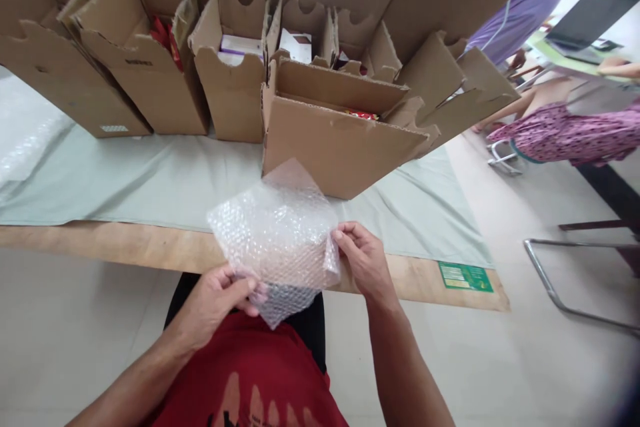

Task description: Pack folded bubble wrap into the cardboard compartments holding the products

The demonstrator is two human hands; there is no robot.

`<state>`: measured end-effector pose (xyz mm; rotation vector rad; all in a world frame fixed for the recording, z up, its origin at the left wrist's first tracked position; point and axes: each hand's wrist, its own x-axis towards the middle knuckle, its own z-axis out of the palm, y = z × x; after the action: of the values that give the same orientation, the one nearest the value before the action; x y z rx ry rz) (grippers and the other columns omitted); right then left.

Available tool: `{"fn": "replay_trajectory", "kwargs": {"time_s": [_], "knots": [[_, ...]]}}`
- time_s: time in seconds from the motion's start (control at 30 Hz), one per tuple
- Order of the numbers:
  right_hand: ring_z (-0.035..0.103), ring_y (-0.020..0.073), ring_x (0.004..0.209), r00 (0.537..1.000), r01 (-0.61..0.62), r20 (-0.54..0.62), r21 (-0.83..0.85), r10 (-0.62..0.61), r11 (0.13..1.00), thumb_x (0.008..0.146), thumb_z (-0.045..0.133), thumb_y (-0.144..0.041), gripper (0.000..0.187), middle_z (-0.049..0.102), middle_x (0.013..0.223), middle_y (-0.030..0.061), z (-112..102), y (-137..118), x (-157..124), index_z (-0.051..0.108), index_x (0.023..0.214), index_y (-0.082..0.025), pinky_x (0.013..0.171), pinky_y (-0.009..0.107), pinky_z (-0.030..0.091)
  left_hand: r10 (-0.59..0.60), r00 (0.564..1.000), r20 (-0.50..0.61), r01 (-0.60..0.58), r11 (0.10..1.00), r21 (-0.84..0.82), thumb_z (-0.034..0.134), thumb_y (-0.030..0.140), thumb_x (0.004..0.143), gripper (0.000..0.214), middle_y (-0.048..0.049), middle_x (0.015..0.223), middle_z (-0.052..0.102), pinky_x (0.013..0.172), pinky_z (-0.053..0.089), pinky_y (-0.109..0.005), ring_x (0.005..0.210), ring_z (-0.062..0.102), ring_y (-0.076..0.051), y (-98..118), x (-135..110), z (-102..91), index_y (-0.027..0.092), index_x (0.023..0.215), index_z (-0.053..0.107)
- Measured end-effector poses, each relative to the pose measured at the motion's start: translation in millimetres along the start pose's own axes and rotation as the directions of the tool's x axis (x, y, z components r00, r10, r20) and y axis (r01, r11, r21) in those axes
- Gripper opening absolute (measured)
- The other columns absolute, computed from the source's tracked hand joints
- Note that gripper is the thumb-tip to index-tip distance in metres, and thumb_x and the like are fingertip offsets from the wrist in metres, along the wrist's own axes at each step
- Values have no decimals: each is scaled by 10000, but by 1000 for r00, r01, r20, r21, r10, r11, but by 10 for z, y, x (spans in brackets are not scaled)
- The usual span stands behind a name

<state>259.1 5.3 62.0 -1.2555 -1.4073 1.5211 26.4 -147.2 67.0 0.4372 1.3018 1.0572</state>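
A clear piece of bubble wrap point(280, 227) is stretched between my two hands, over the table's front edge and partly above my lap. My left hand point(223, 293) pinches its lower left side, the thumb lying on top. At the right side, my right hand point(363, 255) grips a folded edge between thumb and fingers. The far corner of the wrap reaches up against the front of a cardboard box point(345, 140). Whether the wrap is a flat sheet or a pouch, I cannot tell.
Several open cardboard bins point(230, 87) with packets inside line the table's back. More bubble wrap point(25, 127) lies at the far left. A pale green cloth point(165, 180) covers the table; a green card point(465, 276) sits at its front edge. People and a laptop point(593, 20) are at right.
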Motion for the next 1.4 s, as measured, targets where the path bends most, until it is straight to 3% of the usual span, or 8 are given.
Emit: {"fn": "replay_trajectory", "kwargs": {"time_s": [0.13,0.27,0.43,0.57,0.7,0.9,1.17,1.4], "knots": [[675,197,775,981,155,-89,-177,-173,972,825,750,-469,324,742,866,52,-102,-109,302,698,987,-194,662,315,540,-80,982,169,67,994,81,791,520,798,436,-160,1048,807,709,614,-329,847,764,-234,-229,-82,249,156,1039,793],[705,250,1033,834,390,-176,-483,-523,784,944,652,-358,213,757,1129,99,-173,-241,169,725,1084,-216,827,395,582,-179,921,346,77,954,290,750,440,843,453,-149,1111,808,826,603,-365,912,776,-245,-224,-201,254,192,1221,766],[639,295,1264,760,612,269,-603,-591,512,970,672,-274,388,681,1361,108,-326,-151,-428,631,1355,-287,1047,506,529,-2,936,352,-225,765,604,696,395,903,194,-61,870,815,697,584,-306,775,757,-226,188,-371,-145,286,972,841],[409,382,1504,764,644,548,-682,-341,348,889,786,-481,841,438,1633,176,-442,105,-765,400,1597,-243,1161,595,419,401,788,468,-602,341,722,758,293,856,456,-59,1384,715,1134,485,-478,1312,636,-328,357,-169,-420,369,1305,734],[326,381,1552,798,595,546,-782,-257,187,847,820,-269,828,371,1674,177,-407,347,-848,438,1580,-211,1201,581,364,263,672,692,-700,-80,710,794,208,769,872,-62,1706,363,1302,163,-595,1588,287,-366,231,168,-535,353,1565,470],[529,318,1416,715,625,481,-765,-507,156,1006,593,-163,395,616,1486,145,-331,473,-728,622,1397,-210,1106,518,453,235,587,774,-691,-352,631,666,142,888,786,-84,1680,413,1322,153,-526,1582,317,-303,162,286,-640,258,1611,380],[560,308,1383,792,608,370,-556,-486,567,1036,566,-403,518,622,1464,132,-518,301,-777,499,1522,-238,1132,506,483,495,426,757,-805,-174,567,558,99,958,345,-59,1274,772,1131,475,-430,1281,672,-224,340,406,-671,232,1254,675],[523,364,1416,768,574,269,-692,-581,438,946,699,-287,825,560,1517,183,-351,428,-876,283,1656,-233,1110,573,489,465,723,511,-611,85,787,565,387,978,266,-17,887,807,772,566,-306,847,743,-203,639,442,-405,238,901,771]]}}
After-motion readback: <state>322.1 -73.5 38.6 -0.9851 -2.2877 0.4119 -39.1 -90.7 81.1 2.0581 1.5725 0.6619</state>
